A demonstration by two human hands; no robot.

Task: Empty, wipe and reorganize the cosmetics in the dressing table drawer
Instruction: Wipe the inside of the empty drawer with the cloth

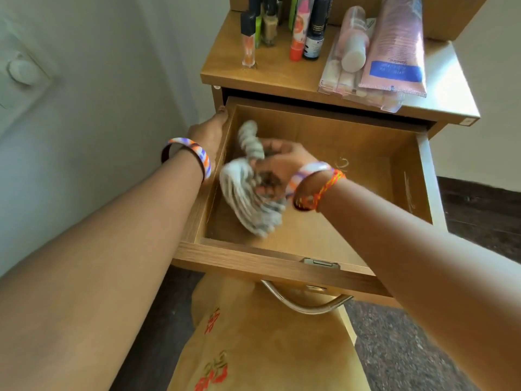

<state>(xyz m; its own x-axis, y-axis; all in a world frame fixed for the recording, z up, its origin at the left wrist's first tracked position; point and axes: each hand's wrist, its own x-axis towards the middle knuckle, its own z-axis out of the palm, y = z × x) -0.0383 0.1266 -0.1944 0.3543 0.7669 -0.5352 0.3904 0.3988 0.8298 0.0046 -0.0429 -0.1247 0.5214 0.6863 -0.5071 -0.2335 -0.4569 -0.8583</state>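
Right hand [277,167], mid-frame, is curled round a bunched grey-and-white ribbed cloth [251,190] and presses it onto the floor of the open light-brown wooden drawer [324,190]. The cloth is motion-blurred, so it is prob. mid-swipe, though exactly which fingers grip it I can't make out. It sits in the drawer's left half, near the left wall.

Left hand [210,134], just left of centre, lies along the outside of the drawer's left side wall w/ fingers extended toward the back corner, steadying it as far as I can judge; it holds nothing.

Progress: the emptying looks done, as no cosmetics show inside the drawer. Wiping is under way on the left part; the right part of the floor shows faint pale scuff marks [342,162], so that side likely is not done.

Left to do: finish the wipe, then put things back in order. The cosmetics wait on the tabletop [282,77] at the upper centre and right: upright small bottles and tubes [282,26], a pink squeeze tube w/ blue label [397,43], a pale pink bottle [353,38] lying on a clear packet [332,77].
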